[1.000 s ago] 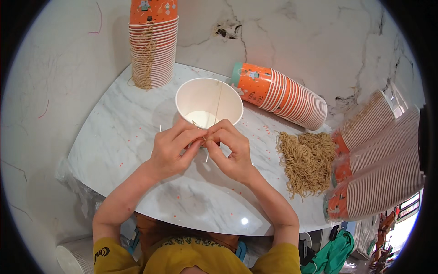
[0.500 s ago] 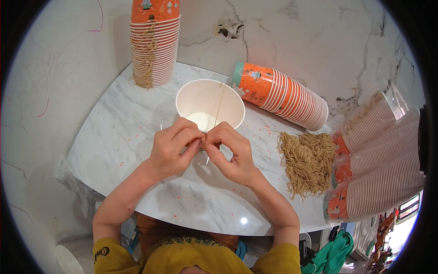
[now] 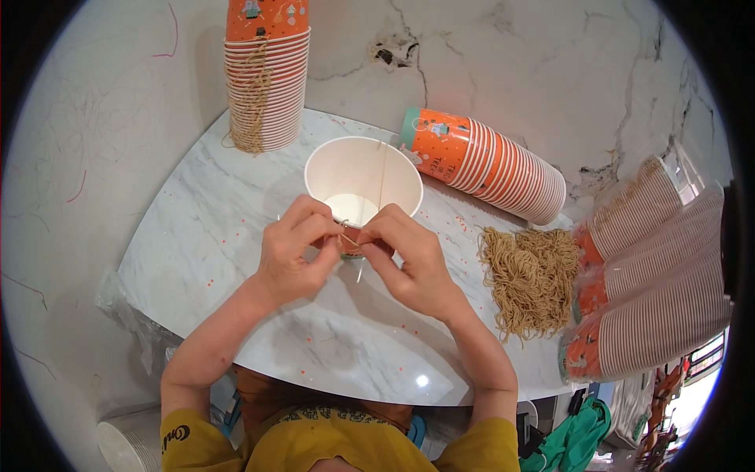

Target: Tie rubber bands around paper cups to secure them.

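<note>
A white-lined paper bucket (image 3: pixel 325 171) stands upright at the middle of the table, its orange outside showing below the near rim. A thin tan cord (image 3: pixel 382 177) runs across its opening from the far rim. At the near rim, my left hand (image 3: pixel 292 250) pinches the cord between thumb and forefinger. My right hand (image 3: pixel 407 256) pinches the cord just beside it, fingertips a little apart from the left ones. A short stretch of cord shows between them. A thin white tip (image 3: pixel 359 272) sticks out below my right fingers; what it belongs to is hidden.
A heap of tan cords (image 3: pixel 531 282) lies to the right. Behind it a nested stack of orange buckets (image 3: pixel 491 165) lies on its side. Another stack (image 3: pixel 263 94), draped with cords, stands at the far left. Plastic-wrapped stacks (image 3: pixel 657 291) line the right edge. Small orange bits dot the marble-patterned table (image 3: pixel 330 354).
My fingertips have moved slightly apart, and the right hand has shifted a little right. The cord between them and more of the bucket's orange side now show.
</note>
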Demonstrator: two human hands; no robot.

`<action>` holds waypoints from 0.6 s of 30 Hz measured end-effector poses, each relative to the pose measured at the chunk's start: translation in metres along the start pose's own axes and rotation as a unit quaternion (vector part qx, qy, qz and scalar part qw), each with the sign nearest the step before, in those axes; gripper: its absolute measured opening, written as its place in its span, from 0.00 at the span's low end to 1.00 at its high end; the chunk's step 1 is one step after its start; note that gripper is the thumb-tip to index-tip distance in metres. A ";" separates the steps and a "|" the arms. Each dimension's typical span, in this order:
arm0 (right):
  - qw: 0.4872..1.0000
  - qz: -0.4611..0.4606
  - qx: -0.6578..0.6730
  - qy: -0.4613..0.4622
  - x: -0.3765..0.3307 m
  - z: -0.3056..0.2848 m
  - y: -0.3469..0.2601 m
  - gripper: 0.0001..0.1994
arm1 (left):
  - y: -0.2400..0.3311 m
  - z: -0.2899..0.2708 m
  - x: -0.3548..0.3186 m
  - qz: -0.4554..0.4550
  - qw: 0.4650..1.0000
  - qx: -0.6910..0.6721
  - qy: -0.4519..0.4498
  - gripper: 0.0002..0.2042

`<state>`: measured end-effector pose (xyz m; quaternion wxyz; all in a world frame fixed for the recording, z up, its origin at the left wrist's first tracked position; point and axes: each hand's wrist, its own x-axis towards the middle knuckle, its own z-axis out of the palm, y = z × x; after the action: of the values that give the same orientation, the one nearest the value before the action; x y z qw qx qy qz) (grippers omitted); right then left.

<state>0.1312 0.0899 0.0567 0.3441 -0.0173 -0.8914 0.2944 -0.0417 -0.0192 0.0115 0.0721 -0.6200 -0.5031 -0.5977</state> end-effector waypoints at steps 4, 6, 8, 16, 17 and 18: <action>0.996 0.042 0.074 -0.011 0.001 -0.013 0.000 0.05 | -0.006 -0.005 0.005 -0.016 1.000 0.012 0.018 0.10; 0.996 0.043 0.072 -0.013 0.003 -0.012 -0.001 0.05 | -0.007 -0.006 0.006 -0.007 1.000 0.015 0.016 0.10; 0.998 0.032 0.052 0.002 0.000 -0.005 0.002 0.06 | -0.012 -0.006 0.007 -0.029 0.999 -0.001 0.028 0.09; 0.972 -0.094 -0.213 -0.003 0.001 0.010 -0.002 0.10 | -0.013 -0.031 0.021 -0.459 0.841 -0.280 -0.058 0.08; 0.967 -0.100 -0.232 0.001 0.001 0.012 -0.003 0.11 | -0.013 -0.032 0.021 -0.459 0.842 -0.279 -0.058 0.08; 0.968 -0.100 -0.232 0.001 0.000 0.014 -0.001 0.11 | -0.013 -0.031 0.020 -0.471 0.821 -0.310 -0.090 0.08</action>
<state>0.1222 0.0818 0.0489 0.3594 -0.0073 -0.9321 0.0436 -0.0762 -0.0239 0.0298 -0.4596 -0.3483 -0.5265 -0.6247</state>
